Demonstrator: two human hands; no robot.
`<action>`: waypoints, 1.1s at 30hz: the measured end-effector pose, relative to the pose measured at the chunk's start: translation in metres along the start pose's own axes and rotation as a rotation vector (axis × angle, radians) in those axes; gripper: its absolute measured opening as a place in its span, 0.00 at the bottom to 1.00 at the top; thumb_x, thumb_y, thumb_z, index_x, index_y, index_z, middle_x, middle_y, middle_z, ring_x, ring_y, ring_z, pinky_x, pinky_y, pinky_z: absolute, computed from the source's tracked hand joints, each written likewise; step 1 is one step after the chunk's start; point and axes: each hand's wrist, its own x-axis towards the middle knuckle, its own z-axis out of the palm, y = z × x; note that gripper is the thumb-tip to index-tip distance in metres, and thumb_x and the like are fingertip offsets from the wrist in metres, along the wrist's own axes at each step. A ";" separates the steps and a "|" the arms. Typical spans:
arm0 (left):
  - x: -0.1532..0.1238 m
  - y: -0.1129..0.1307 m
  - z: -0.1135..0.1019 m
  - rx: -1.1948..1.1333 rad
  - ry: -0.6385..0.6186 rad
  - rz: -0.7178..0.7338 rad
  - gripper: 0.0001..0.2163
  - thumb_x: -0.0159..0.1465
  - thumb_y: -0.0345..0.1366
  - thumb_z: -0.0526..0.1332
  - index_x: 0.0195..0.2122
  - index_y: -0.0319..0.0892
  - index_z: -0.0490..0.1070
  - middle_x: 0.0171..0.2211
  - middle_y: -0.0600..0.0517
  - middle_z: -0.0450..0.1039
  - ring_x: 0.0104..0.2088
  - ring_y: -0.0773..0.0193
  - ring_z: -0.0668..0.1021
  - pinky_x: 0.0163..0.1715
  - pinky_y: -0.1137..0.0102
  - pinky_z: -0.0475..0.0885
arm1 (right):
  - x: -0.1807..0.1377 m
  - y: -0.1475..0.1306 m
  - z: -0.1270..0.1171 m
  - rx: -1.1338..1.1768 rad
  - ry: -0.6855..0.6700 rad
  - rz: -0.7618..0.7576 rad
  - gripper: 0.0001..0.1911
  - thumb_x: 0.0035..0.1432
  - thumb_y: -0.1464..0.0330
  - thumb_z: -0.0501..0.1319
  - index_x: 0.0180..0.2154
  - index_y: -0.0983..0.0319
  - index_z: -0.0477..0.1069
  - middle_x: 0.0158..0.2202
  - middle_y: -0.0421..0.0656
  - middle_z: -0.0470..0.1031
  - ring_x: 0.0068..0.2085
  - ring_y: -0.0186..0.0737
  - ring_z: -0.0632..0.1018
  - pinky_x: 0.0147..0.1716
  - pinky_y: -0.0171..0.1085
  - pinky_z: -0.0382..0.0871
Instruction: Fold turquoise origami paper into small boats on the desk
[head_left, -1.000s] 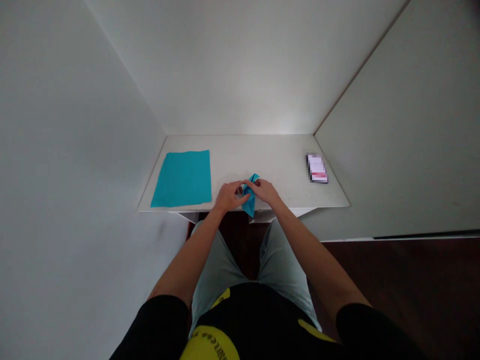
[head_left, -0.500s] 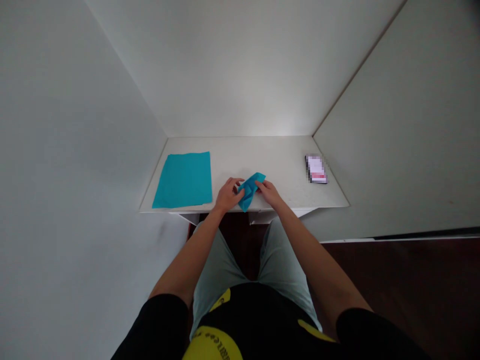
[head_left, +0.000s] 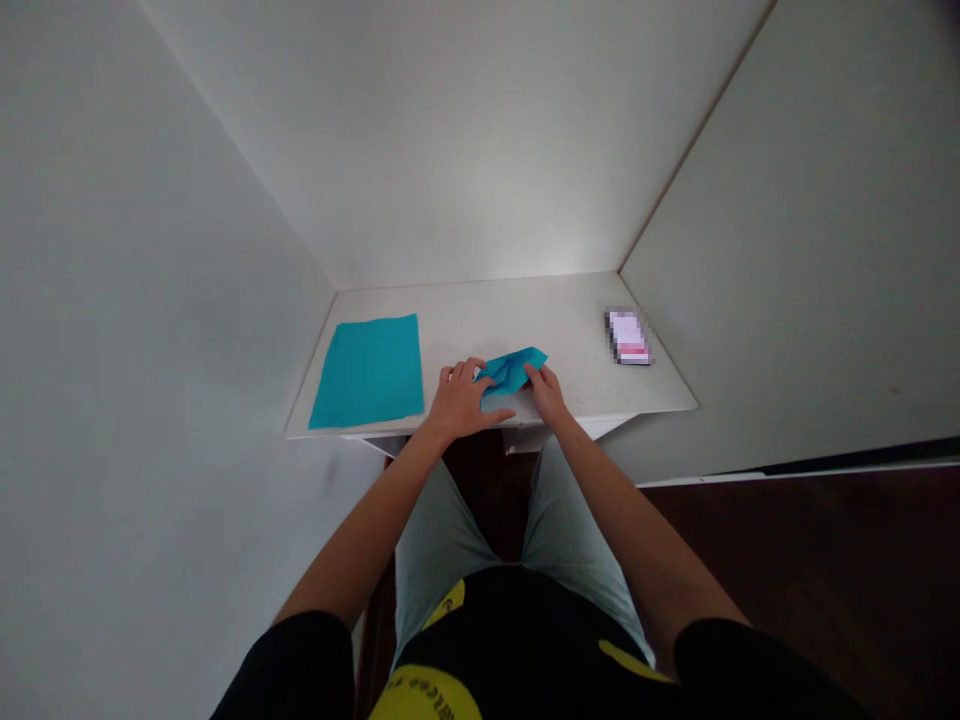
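Observation:
A small piece of folded blue paper (head_left: 510, 372) is between my two hands above the front part of the white desk. My right hand (head_left: 547, 394) pinches its right side between thumb and fingers. At its left end, my left hand (head_left: 459, 402) touches the paper with spread fingers, the thumb stretched out below it. The paper shows several creases and a raised fold. Part of its left end is hidden behind the left fingers. Flat on the desk to the left lies a larger blue sheet (head_left: 369, 372), apart from both hands.
On the right side of the white desk (head_left: 517, 308) lies a phone (head_left: 628, 336) with its screen blurred out. White walls (head_left: 450, 150) enclose the desk at the back and both sides. The front desk edge runs just above my legs.
My left hand has opened, its thumb moving off the paper and down to the right. The folded paper has turned to lie more level and shifted slightly right. The view has tilted a little.

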 end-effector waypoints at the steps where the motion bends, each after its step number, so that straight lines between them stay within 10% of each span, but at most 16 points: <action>1: -0.002 0.001 0.001 0.029 0.007 0.002 0.21 0.65 0.53 0.71 0.53 0.47 0.81 0.63 0.42 0.68 0.58 0.44 0.73 0.60 0.49 0.64 | 0.000 0.001 0.000 0.004 0.001 0.000 0.30 0.54 0.36 0.62 0.29 0.55 0.69 0.26 0.40 0.76 0.31 0.45 0.77 0.37 0.44 0.77; 11: -0.027 -0.014 0.023 0.115 -0.010 0.009 0.15 0.71 0.28 0.61 0.52 0.53 0.83 0.55 0.46 0.79 0.54 0.50 0.76 0.54 0.53 0.66 | 0.002 -0.003 -0.022 -0.282 0.094 -0.080 0.25 0.59 0.41 0.59 0.33 0.56 0.70 0.29 0.42 0.77 0.32 0.46 0.76 0.37 0.44 0.72; 19: -0.051 -0.007 0.038 0.146 0.029 -0.094 0.14 0.73 0.36 0.60 0.56 0.49 0.80 0.60 0.45 0.78 0.61 0.45 0.74 0.58 0.47 0.66 | -0.001 -0.008 -0.056 -0.980 0.044 -0.176 0.09 0.63 0.59 0.62 0.36 0.58 0.73 0.37 0.45 0.79 0.41 0.48 0.77 0.41 0.42 0.64; 33: 0.002 0.041 0.090 -0.012 0.062 0.149 0.27 0.76 0.50 0.56 0.71 0.43 0.66 0.68 0.42 0.70 0.67 0.48 0.70 0.67 0.53 0.65 | -0.014 -0.004 -0.064 -0.902 -0.057 -0.469 0.16 0.65 0.62 0.64 0.52 0.60 0.74 0.51 0.51 0.73 0.42 0.47 0.77 0.44 0.44 0.72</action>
